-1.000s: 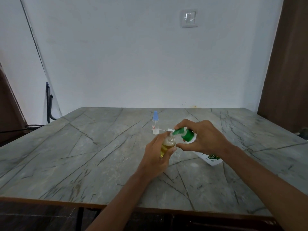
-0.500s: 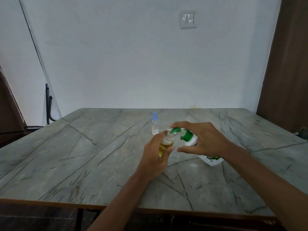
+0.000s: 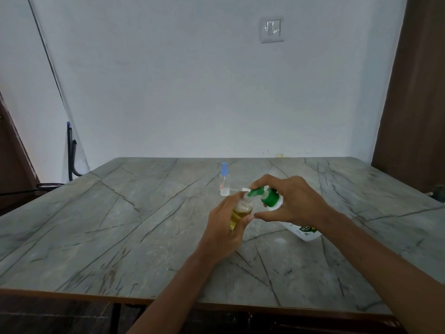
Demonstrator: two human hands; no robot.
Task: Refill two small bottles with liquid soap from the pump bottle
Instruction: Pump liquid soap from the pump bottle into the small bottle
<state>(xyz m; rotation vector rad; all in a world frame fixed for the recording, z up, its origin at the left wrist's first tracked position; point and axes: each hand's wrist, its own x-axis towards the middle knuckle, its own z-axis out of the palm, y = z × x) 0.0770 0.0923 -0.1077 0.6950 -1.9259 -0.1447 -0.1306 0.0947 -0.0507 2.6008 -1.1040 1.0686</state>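
Note:
My left hand [image 3: 225, 229] grips a small clear bottle [image 3: 240, 209], partly filled with yellow liquid, its open neck up. My right hand [image 3: 296, 201] holds the white pump bottle [image 3: 304, 231], tilted over the table, fingers curled round its green pump head [image 3: 263, 195]. The green spout sits right at the small bottle's mouth. A second small clear bottle [image 3: 224, 179] with a blue cap stands upright farther back on the table, apart from both hands. A small white cap piece [image 3: 244, 189] lies just behind the hands.
The grey veined table [image 3: 120, 225] spreads wide to the left and front, with its near edge low in the frame. A white wall with a switch plate [image 3: 271, 29] stands behind. A dark door [image 3: 419, 92] is at the right.
Both hands stay together at the table's middle. My right index finger has lifted and pressed on the pump head again; the liquid level in the small bottle looks about the same.

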